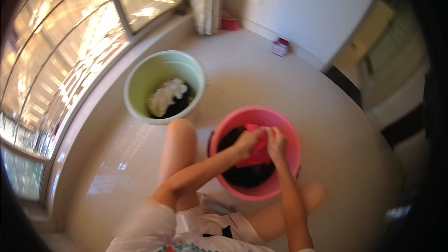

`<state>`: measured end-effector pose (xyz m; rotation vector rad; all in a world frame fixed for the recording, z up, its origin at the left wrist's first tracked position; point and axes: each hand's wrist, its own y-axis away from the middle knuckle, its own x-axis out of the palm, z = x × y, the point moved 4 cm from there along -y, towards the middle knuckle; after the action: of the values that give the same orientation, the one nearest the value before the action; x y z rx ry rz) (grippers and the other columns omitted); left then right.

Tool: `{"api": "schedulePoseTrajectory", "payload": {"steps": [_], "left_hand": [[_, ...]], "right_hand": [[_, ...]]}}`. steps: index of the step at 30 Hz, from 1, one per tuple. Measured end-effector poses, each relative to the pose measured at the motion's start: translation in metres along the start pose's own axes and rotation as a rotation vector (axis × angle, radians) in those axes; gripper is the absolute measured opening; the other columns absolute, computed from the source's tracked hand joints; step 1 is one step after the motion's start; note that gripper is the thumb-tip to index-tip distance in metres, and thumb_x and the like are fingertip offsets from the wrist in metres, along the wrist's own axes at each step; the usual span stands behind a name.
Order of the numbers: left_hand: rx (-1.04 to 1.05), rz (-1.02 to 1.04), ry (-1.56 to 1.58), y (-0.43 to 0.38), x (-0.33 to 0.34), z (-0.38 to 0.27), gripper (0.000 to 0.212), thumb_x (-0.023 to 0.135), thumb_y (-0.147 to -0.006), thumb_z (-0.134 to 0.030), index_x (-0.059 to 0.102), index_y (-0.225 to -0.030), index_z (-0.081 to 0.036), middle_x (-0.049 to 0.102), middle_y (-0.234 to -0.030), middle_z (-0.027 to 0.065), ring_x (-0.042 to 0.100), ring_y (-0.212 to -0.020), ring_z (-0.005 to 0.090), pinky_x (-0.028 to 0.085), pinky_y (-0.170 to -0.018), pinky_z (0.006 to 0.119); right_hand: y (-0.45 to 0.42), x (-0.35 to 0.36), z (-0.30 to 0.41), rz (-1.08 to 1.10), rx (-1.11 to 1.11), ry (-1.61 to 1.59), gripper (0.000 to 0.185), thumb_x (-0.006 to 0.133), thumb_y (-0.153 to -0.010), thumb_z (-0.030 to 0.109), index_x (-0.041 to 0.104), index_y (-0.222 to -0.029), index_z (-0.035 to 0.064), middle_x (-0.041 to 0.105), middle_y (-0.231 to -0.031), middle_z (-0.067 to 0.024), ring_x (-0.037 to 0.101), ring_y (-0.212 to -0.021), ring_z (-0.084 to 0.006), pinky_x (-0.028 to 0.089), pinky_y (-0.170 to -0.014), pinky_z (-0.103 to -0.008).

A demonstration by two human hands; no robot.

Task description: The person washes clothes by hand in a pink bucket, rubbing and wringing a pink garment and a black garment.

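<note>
A pink plastic basin (257, 196) stands on the floor between my knees. Over it, my left hand (247, 142) and my right hand (276, 144) pinch a bright pink-red cloth (257, 154) close together, with part of the cloth hanging down into the basin. Dark cloth or dark water (248, 176) lies beneath it at the bottom; which of the two cannot be told. Ahead and to the left stands a pale green plastic tub (164, 121), holding a cream-white cloth (167, 96) and a black cloth (179, 106).
A barred window (70, 52) with a raised ledge runs along the left. By the far wall are a curtain (207, 3), a red object (229, 23) and a small red-and-white container (280, 47). Part of a small stool (217, 203) shows between my legs. A doorway opens at the right.
</note>
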<state>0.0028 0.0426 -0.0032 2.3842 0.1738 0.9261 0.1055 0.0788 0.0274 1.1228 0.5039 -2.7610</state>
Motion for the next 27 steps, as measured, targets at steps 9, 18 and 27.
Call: {"api": "schedulePoseTrajectory", "payload": {"steps": [9,18,27], "left_hand": [[-0.095,0.119,-0.006,-0.011,-0.022,-0.006,0.021,0.050,-0.083,-0.034,0.049,-0.085,-0.013,0.055,-0.075,0.0014,0.052,-0.059,0.0104,0.035,-0.038,0.021],[-0.302,0.313,0.164,-0.001,0.005,0.017,0.033,0.051,-0.079,-0.042,0.051,-0.095,-0.014,0.057,-0.088,0.0033,0.056,-0.084,0.0179,0.045,-0.074,0.037],[-0.190,0.320,0.357,0.013,0.012,-0.011,0.024,0.046,-0.075,-0.010,0.047,-0.097,0.000,0.055,-0.091,0.0136,0.056,-0.083,0.0252,0.045,-0.080,0.040]], "right_hand": [[-0.004,-0.045,-0.018,-0.034,0.109,0.059,0.040,0.066,-0.070,0.031,0.049,-0.057,-0.0027,0.051,-0.058,-0.0129,0.050,-0.053,-0.0249,0.039,-0.050,-0.0336],[0.022,-0.002,0.003,0.281,0.179,-0.447,0.016,0.053,-0.077,0.013,0.059,-0.082,-0.0011,0.060,-0.072,-0.0105,0.056,-0.065,-0.0122,0.043,-0.060,-0.0254],[0.026,-0.028,-0.030,0.331,-0.051,-0.187,0.068,0.068,-0.065,0.011,0.031,-0.122,0.0009,0.042,-0.119,-0.0119,0.044,-0.106,-0.0211,0.036,-0.088,-0.0299]]}}
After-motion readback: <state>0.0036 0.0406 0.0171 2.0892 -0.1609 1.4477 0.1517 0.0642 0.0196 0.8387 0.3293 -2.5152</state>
